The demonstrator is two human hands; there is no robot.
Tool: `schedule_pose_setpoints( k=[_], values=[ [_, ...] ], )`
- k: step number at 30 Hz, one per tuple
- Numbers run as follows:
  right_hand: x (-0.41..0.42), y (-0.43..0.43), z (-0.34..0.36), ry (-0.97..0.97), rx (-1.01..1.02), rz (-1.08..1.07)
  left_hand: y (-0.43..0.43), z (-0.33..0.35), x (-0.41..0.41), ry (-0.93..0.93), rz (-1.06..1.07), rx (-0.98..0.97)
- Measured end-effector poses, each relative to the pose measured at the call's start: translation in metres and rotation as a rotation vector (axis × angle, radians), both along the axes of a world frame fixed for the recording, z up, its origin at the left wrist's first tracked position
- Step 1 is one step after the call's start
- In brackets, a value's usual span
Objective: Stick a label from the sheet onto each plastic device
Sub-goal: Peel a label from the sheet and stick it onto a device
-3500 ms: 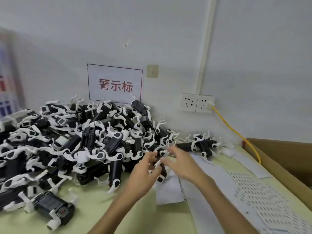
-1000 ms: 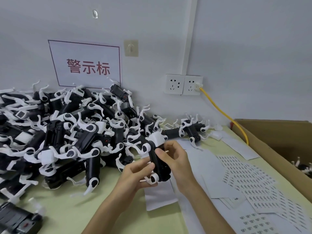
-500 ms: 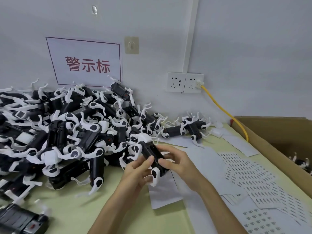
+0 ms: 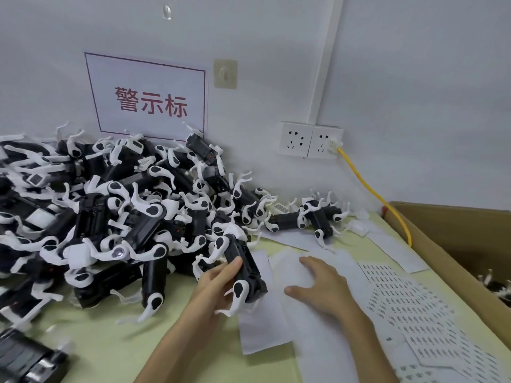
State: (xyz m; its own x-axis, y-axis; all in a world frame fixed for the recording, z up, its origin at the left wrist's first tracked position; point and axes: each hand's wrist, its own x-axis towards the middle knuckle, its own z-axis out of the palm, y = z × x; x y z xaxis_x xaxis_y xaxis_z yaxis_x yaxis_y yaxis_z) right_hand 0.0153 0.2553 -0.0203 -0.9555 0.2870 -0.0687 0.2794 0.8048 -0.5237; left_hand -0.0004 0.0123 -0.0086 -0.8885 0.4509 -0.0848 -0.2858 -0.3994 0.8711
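My left hand grips one device, thumb laid across its black body; my other fingers curl beneath it and are hidden. Its white legs stick out below my palm, and its far end merges into the pile just beyond and left of that hand, so I cannot tell where one ends and the other begins. The pile runs off the left edge, and its single devices are hard to separate. My right hand lies open, fingers spread, palm down over blank white paper; whether the fingertips press it I cannot tell. Just right of that hand is the label sheet, with rows of tiny dark labels too small to read; it overlaps further sheets and is cut off at the bottom right. Further right stands a cardboard box, cropped by the edge, with a few white legs showing inside. Near my left forearm, in the bottom left corner, lies a blurred, half-cropped black object I cannot make out clearly.
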Motion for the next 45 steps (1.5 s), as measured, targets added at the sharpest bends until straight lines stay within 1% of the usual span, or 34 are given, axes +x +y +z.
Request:
schedule_pose_setpoints(
  k=[3,6,7,8,9,10,12,13,14,15,16,17,18,19,21,22,23,24,26,27,28,30,31,32,34,36,37,39,40,41,42,43,45],
  values=[
    [-0.001,-0.001,0.0,0.057,-0.015,-0.016,-0.002,0.002,0.001,0.035,0.02,-0.02],
    [0.0,-0.017,0.008,0.133,0.093,-0.012,-0.003,0.001,-0.001,0.103,0.042,-0.005],
    [0.001,-0.025,0.016,0.158,0.076,0.015,-0.004,0.002,-0.001,0.118,0.045,0.009],
    [0.003,-0.032,0.024,0.143,0.028,0.074,-0.004,0.002,-0.002,0.12,0.051,0.02],
    [0.007,-0.04,0.033,0.08,-0.019,0.166,-0.004,0.001,-0.002,0.108,0.054,0.032],
    [0.013,-0.048,0.04,-0.024,-0.003,0.292,-0.004,-0.001,-0.002,0.092,0.057,0.044],
    [0.029,-0.062,0.045,-0.208,0.142,0.536,-0.004,-0.003,-0.001,0.067,0.04,0.073],
    [0.038,-0.067,0.044,-0.246,0.216,0.598,-0.004,-0.003,-0.001,0.063,0.037,0.085],
    [0.045,-0.071,0.042,-0.252,0.294,0.613,-0.004,-0.003,-0.002,0.069,0.043,0.087],
    [0.05,-0.072,0.038,-0.21,0.354,0.614,-0.004,-0.001,-0.002,0.079,0.055,0.089],
    [0.053,-0.072,0.036,-0.125,0.369,0.599,-0.004,-0.001,-0.003,0.087,0.067,0.07],
    [0.054,-0.07,0.036,-0.02,0.317,0.565,-0.004,-0.002,-0.004,0.09,0.079,0.04],
    [0.055,-0.064,0.038,0.073,0.173,0.514,-0.005,-0.003,-0.006,0.088,0.094,0.019],
    [0.053,-0.056,0.043,0.149,-0.048,0.446,-0.007,-0.002,-0.008,0.096,0.109,0.031],
    [0.05,-0.035,0.06,0.275,-0.621,0.346,-0.014,-0.002,-0.011,0.102,0.087,0.126],
    [0.048,-0.025,0.067,0.333,-0.85,0.311,-0.018,-0.001,-0.011,0.092,0.061,0.173],
    [0.046,-0.017,0.071,0.379,-1.009,0.295,-0.023,0.002,-0.009,0.084,0.033,0.22],
    [0.043,-0.011,0.073,0.422,-1.095,0.273,-0.026,0.003,-0.01,0.091,0.007,0.249],
    [0.035,-0.007,0.07,0.49,-1.152,0.179,-0.031,0.005,-0.009,0.128,-0.046,0.302],
    [0.032,-0.007,0.066,0.515,-1.166,0.117,-0.03,0.008,-0.006,0.111,-0.053,0.332],
    [0.029,-0.007,0.062,0.545,-1.168,0.049,-0.028,0.006,-0.005,0.067,-0.025,0.349],
    [0.025,-0.008,0.053,0.604,-1.152,-0.069,-0.023,0.002,-0.006,0.026,0.126,0.325],
    [0.024,-0.008,0.047,0.628,-1.15,-0.118,-0.021,0.005,-0.006,-0.005,0.177,0.351],
    [0.024,-0.009,0.042,0.651,-1.155,-0.164,-0.02,0.008,-0.005,-0.006,0.138,0.414],
    [0.024,-0.012,0.033,0.682,-1.183,-0.23,-0.016,0.02,0.005,0.028,-0.043,0.54],
    [0.023,-0.015,0.027,0.69,-1.193,-0.246,-0.02,0.012,0.008,0.129,0.063,0.515],
    [0.022,-0.017,0.025,0.69,-1.193,-0.239,-0.021,0.007,0.007,0.142,0.034,0.515],
    [0.021,-0.02,0.024,0.685,-1.168,-0.217,-0.012,-0.002,0.004,0.135,-0.118,0.514],
    [0.021,-0.021,0.023,0.687,-1.139,-0.21,-0.009,-0.006,0.003,0.084,-0.197,0.482],
    [0.022,-0.022,0.022,0.695,-1.107,-0.204,-0.008,-0.009,0.001,0.062,-0.174,0.379],
    [0.023,-0.023,0.021,0.711,-1.071,-0.205,-0.009,-0.011,0.0,0.089,-0.086,0.274],
    [0.024,-0.025,0.02,0.732,-1.03,-0.216,-0.008,-0.013,-0.001,0.103,-0.04,0.241],
    [0.025,-0.029,0.018,0.78,-0.906,-0.263,-0.006,-0.012,0.001,0.074,-0.017,0.233]
  ],
)
